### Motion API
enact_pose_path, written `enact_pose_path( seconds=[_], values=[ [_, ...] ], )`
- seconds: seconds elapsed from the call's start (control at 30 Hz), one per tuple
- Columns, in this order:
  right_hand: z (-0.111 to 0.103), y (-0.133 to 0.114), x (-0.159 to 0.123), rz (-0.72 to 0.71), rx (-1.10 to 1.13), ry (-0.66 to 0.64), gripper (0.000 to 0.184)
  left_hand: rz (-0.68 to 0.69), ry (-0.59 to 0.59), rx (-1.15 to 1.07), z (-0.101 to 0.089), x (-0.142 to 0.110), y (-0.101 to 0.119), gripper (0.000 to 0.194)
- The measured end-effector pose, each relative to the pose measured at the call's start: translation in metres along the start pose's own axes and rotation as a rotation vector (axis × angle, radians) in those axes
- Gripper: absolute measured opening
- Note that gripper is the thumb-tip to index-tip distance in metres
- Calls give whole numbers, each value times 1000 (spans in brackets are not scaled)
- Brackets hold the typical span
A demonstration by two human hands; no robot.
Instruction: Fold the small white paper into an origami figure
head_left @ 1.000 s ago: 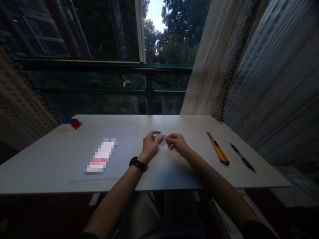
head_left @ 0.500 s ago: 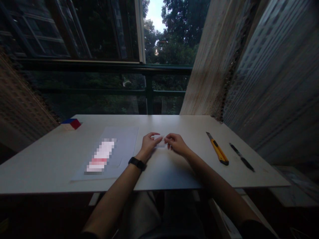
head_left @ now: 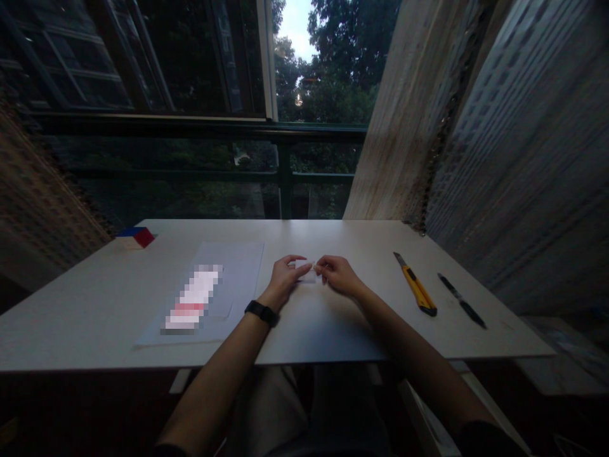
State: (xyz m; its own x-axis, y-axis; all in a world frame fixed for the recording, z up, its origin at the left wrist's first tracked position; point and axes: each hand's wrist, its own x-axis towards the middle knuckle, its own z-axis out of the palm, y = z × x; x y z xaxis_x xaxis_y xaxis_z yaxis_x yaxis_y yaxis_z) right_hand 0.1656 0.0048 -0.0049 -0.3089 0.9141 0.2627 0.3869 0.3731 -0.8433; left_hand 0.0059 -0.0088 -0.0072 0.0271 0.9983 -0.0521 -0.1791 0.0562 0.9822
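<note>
The left hand (head_left: 285, 274) and the right hand (head_left: 339, 274) meet above the middle of the table (head_left: 323, 333), with a small white piece (head_left: 307, 277) between them. The left hand is clamped on the piece: its thumb lies across the top, pointing right, while the index finger reaches along the far side. The right hand comes in from the right, thumb and index fingertips drawn close together at the piece's right edge; whether they pinch that edge or only touch it, I cannot tell. The piece looks thin and flat, and its near part shows below the left thumb. A black watch (head_left: 261, 312) sits on the left wrist.

To the left of the hands, well apart from the piece, white paper (head_left: 245, 270) lies flat on the table; a pixelated patch (head_left: 193, 298) with a pinkish band covers part of it. Farther left, near the far left corner, stands a cube (head_left: 136, 237) with blue, red and white faces. To the right of the right hand lies a yellow knife (head_left: 416, 289), its blade end pointing far and left. A dark pen (head_left: 461, 300) lies just right of it at a similar slant. Beyond the table's far edge are a dark railing (head_left: 204, 130) and trees (head_left: 352, 63), with a pale curtain (head_left: 390, 114) hanging on the right.
</note>
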Motion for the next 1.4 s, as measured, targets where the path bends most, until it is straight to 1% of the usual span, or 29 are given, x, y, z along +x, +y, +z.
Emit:
enact_pose_path(
  seconds=[0.2, 0.4, 0.67, 0.83, 1.07, 1.17, 1.27, 1.4],
  values=[
    [0, 3, 0, 11, -37, -11, 14, 51, 10, 93, -1, 0, 0, 55],
    [1, 4, 0, 9, -52, -18, 14, 47, 21, 61, 0, -1, -1, 58],
    [2, 9, 2, 9, -67, -5, 18, 70, 34, 101, 2, -3, 0, 54],
    [2, 7, 1, 33, -64, -19, 19, 121, 42, 145, 2, -1, -2, 49],
    [5, 8, 2, 96, 53, -17, 27, 215, 62, 270, -2, 3, -4, 45],
    [7, 10, 3, 128, 125, -46, 28, 244, 63, 307, -3, 3, -5, 44],
    [9, 11, 3, 125, 171, -52, 26, 254, 75, 333, -3, 3, -5, 44],
    [7, 7, 3, 112, 198, -17, 26, 241, 77, 332, -2, 3, -3, 43]
  ],
)
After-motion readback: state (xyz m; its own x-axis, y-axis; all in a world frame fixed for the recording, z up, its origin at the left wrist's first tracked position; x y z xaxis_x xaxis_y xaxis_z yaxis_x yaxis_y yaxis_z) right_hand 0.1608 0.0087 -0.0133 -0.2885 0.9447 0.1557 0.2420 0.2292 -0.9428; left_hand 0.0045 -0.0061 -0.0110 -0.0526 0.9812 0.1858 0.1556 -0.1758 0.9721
